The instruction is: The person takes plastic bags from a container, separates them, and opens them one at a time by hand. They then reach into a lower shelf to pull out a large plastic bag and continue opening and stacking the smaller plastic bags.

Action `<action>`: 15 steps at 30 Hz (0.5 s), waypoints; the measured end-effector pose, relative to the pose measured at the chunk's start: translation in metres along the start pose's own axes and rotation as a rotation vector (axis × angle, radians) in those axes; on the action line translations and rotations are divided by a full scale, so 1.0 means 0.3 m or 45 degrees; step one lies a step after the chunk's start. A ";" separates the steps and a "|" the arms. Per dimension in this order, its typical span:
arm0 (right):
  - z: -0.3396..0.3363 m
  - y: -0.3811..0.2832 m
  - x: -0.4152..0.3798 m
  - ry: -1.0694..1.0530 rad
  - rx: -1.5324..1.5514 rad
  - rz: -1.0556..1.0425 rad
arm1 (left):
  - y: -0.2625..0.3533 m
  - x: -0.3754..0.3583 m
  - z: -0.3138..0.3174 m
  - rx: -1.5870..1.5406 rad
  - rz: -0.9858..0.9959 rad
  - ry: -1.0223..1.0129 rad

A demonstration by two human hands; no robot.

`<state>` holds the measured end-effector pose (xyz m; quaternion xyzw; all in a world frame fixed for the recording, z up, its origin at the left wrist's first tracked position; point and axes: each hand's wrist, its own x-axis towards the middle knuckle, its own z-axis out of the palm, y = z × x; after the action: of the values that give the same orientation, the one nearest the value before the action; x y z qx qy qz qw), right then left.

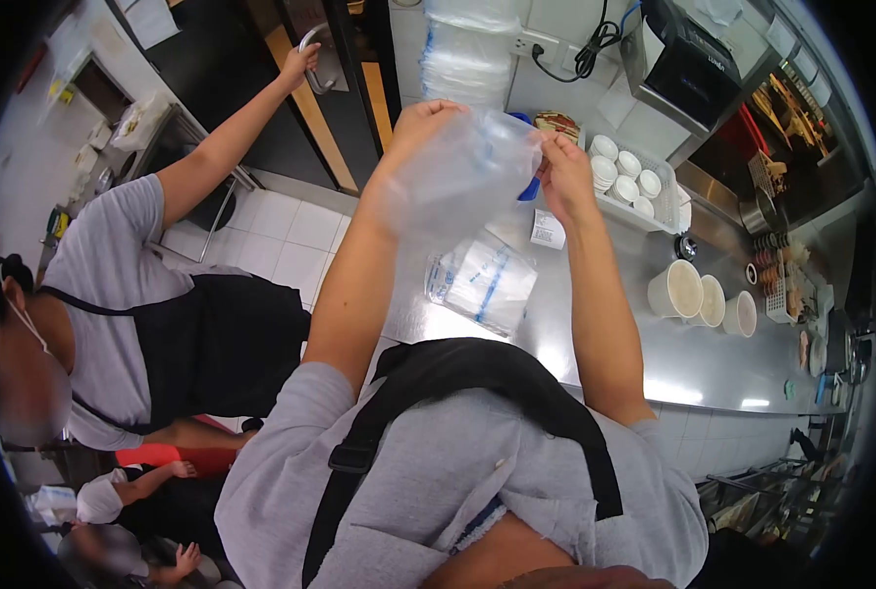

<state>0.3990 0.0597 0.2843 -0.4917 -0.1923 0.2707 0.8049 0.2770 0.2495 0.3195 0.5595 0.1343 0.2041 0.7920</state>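
Observation:
A clear plastic bag point(448, 182) is stretched between my two hands above the steel counter point(605, 344). My left hand point(423, 126) is closed on its upper left edge. At the bag's upper right corner, my right hand point(563, 172) pinches the plastic. Below the bag lies a stack of flat plastic bags point(487, 280) with blue print. A small printed paper slip point(548, 229) rests near my right wrist. Part of a blue object point(530, 188) shows behind the held bag.
A white basket of small cups point(626, 177) and several round tubs point(677, 291) stand to the right. Wrapped plastic stacks point(469, 54) rise at the back wall. On the left, a co-worker point(143, 285) grips a door handle point(318, 61). Other people are at lower left.

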 end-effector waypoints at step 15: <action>-0.143 0.247 0.100 -0.300 -0.763 -0.165 | -0.336 0.095 -0.174 -0.001 0.319 0.034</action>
<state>0.4290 0.0764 0.2003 -0.6586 -0.3862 0.2054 0.6122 0.2965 0.2772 0.2075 0.5687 0.0736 0.3088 0.7588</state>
